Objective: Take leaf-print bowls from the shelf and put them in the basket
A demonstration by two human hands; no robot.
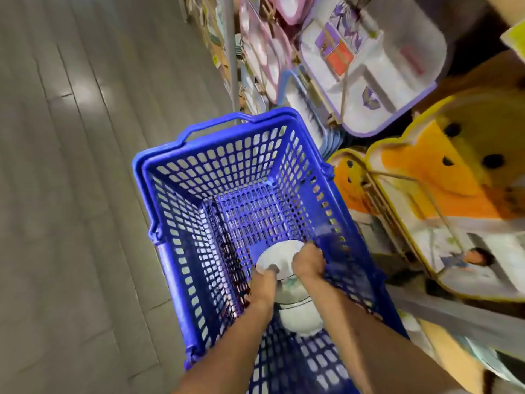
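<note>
The white bowl [274, 258] sits low inside the blue basket [170, 280], towards the end nearest you, and you hold it with both hands. Your left hand [265, 280] grips the bowl's near-left rim with the fingers curled against it, and your right hand [309, 263] is curled over the right rim, knuckles up. Whether the bowl already rests on the mesh bottom or hangs just above it cannot be told, since the picture is blurred there.

Just behind it, between your two forearms, lies a second bowl [301, 317] — also white, with a faint greenish print on its side, too smeared to read as a pattern. It touches or nearly touches the held bowl.

The basket stands on a grey plank floor [71, 166], its handles folded down along the rim. Close beside its right side runs the shelf [454, 317], packed with children's tableware standing on edge: yellow-and-orange bear-shaped plates [440, 177] nearest the basket, a purple-rimmed divided tray [377, 66] beyond them, and pink-rimmed trays [255, 38] farther along.
</note>
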